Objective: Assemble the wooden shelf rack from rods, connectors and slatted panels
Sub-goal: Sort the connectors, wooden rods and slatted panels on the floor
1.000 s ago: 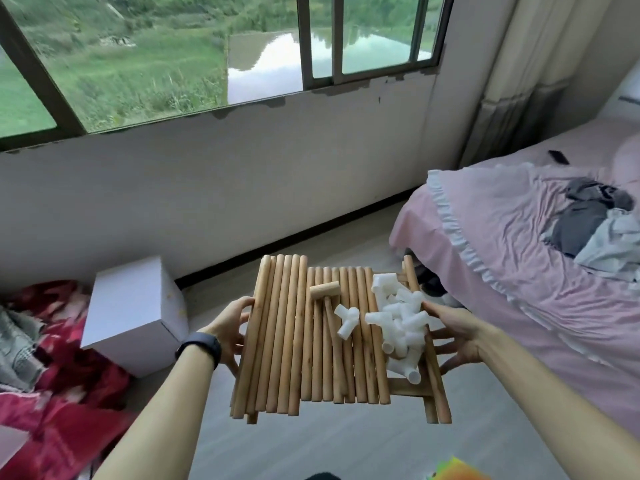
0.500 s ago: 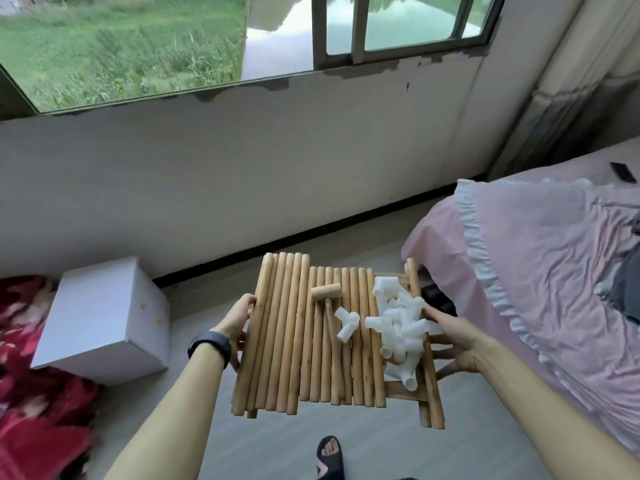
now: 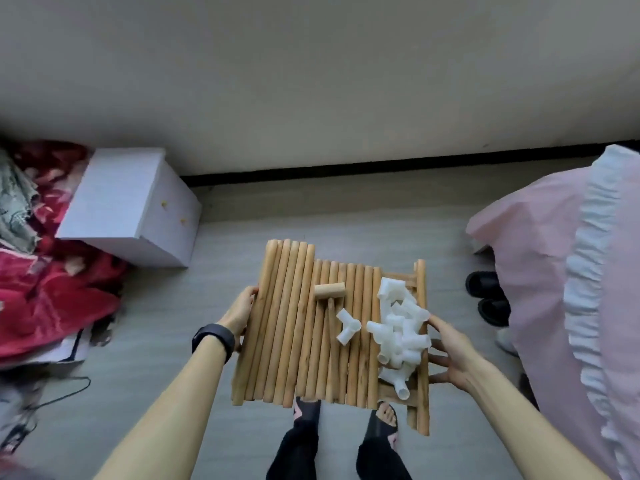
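It was a home bedroom: a bed draped in a pink frilled cover stood by the wall, with slippers on the floor beside it.

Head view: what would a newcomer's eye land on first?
A stack of wooden rods fills the centre, with the left hand gripping its left edge and the right hand supporting its right. On it lie a pile of white connectors at right and a small wooden mallet mid-stack.

No text, label, brand or number is legible anywhere. The white box at centre left shows only two tiny yellow marks, unreadable as writing; the black wristband and slatted panel show plain surfaces.
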Demonstrator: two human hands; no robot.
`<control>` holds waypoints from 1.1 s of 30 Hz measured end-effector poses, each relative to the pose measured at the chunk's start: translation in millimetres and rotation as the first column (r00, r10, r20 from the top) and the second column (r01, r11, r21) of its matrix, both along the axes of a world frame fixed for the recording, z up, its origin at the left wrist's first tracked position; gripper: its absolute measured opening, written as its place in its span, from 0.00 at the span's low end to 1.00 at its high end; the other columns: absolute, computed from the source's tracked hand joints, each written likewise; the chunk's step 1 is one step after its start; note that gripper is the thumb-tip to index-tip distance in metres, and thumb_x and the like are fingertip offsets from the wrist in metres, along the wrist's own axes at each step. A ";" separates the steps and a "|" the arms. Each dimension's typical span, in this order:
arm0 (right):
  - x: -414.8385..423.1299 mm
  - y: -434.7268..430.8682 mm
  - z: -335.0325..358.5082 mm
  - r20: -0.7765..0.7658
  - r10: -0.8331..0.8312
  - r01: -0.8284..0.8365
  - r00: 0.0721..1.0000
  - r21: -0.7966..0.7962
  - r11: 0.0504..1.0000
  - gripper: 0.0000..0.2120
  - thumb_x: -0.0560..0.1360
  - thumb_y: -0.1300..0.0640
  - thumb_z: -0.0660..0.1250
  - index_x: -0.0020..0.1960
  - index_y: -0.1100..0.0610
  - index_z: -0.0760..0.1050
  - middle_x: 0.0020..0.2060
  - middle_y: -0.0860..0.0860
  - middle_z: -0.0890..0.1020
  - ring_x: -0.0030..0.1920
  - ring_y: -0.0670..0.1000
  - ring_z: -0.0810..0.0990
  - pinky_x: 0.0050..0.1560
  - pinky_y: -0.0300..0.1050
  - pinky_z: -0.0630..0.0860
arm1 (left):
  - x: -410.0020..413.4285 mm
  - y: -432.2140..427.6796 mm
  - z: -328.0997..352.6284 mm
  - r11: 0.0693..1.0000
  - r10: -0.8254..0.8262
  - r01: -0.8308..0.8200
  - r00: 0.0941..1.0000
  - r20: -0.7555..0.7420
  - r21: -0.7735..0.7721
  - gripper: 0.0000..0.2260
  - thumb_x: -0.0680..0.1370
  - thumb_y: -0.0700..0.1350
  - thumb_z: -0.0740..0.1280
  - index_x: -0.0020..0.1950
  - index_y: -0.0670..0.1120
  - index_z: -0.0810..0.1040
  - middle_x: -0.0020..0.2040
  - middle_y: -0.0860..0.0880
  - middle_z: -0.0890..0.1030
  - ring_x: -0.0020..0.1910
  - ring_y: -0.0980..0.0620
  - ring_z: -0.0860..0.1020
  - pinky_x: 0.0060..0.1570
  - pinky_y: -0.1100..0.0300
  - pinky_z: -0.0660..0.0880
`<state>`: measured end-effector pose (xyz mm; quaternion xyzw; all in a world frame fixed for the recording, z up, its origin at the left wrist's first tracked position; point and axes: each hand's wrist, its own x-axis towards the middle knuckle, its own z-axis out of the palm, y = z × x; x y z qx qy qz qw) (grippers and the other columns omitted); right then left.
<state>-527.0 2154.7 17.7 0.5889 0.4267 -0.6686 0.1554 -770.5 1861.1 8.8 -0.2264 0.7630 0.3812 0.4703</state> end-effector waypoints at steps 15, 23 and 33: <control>0.6 14.6 -392.3 0.168 0.091 -0.083 0.982 -0.057 0.995 0.20 0.75 0.35 0.68 0.61 0.44 0.77 0.58 0.52 0.80 0.57 0.59 0.81 0.50 0.66 0.80 | 37.6 -23.7 -391.8 0.992 0.129 -0.128 0.977 0.171 -0.013 0.18 0.78 0.67 0.56 0.59 0.58 0.74 0.57 0.42 0.79 0.56 0.40 0.78 0.54 0.38 0.76; -33.8 8.0 -575.2 0.140 0.092 -0.091 0.986 -0.015 0.996 0.25 0.74 0.35 0.69 0.65 0.47 0.77 0.60 0.52 0.80 0.58 0.58 0.80 0.55 0.68 0.78 | 10.8 -31.4 -566.7 0.990 0.142 -0.142 0.986 0.088 -0.002 0.16 0.79 0.66 0.55 0.56 0.59 0.74 0.56 0.43 0.79 0.54 0.40 0.78 0.48 0.42 0.76; -53.6 21.2 -679.8 0.074 0.148 -0.156 0.986 0.111 0.982 0.21 0.71 0.33 0.69 0.58 0.44 0.79 0.55 0.49 0.83 0.56 0.52 0.79 0.45 0.60 0.79 | -10.0 -37.0 -685.4 0.985 0.112 -0.117 0.993 0.046 0.127 0.16 0.79 0.66 0.57 0.55 0.59 0.78 0.57 0.42 0.80 0.55 0.39 0.79 0.46 0.46 0.78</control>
